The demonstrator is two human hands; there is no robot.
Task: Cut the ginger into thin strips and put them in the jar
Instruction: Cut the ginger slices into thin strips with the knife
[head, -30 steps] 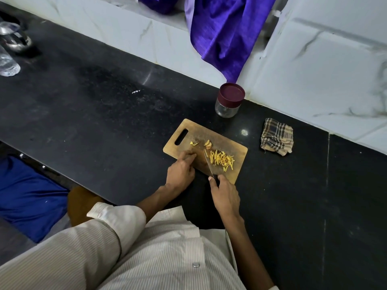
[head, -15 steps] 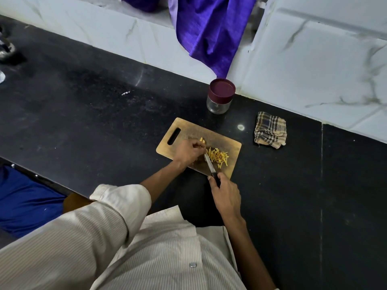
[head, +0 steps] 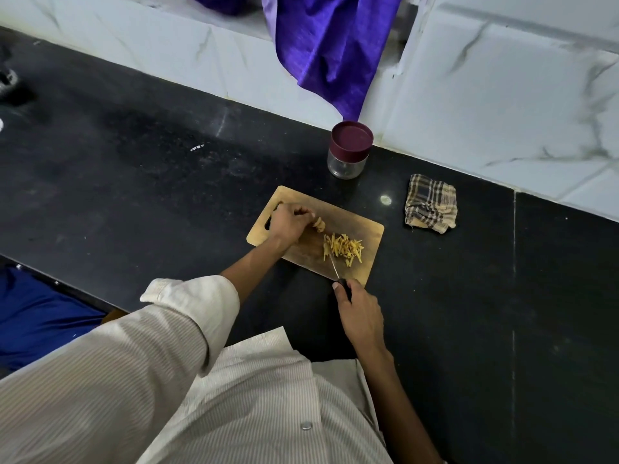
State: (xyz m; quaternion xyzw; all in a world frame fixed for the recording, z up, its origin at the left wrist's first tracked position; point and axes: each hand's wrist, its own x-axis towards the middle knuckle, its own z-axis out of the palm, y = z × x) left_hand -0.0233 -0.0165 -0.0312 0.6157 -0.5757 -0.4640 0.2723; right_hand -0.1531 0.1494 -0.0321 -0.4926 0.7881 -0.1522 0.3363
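- Since half a second ago, the left hand [head: 288, 222] has drawn back from the pile toward the handle-slot end of the cutting board [head: 363, 229], taking the uncut ginger pieces [head: 320, 225] with it, while the knife blade has stayed at the near edge of the strips.
- Left fingers are curled down onto the board, with the ginger pieces showing just past the fingertips; whether they pinch the ginger or only press it, I cannot tell.
- Right hand [head: 360, 314] is wrapped around the dark handle of the knife [head: 335, 271], thumb along the top; the thin blade points away from the body and its tip reaches the pile.
- Ginger strips [head: 343, 247], thin and yellow, lie in a loose heap on the right half of the wooden board, apart from the uncut pieces.
- Jar [head: 348, 152], clear glass with a maroon lid screwed on, stands upright on the black countertop [head: 134, 182] beyond the board, near the tiled wall.
- Folded checked cloth [head: 430, 204] lies on the counter to the right of the board, not touching it.
- Purple fabric [head: 330, 45] hangs down over the white marble-patterned wall [head: 502, 105] just above the jar.
- Rolled-up cuff of a pale striped shirt [head: 187, 329] sits on the left forearm.
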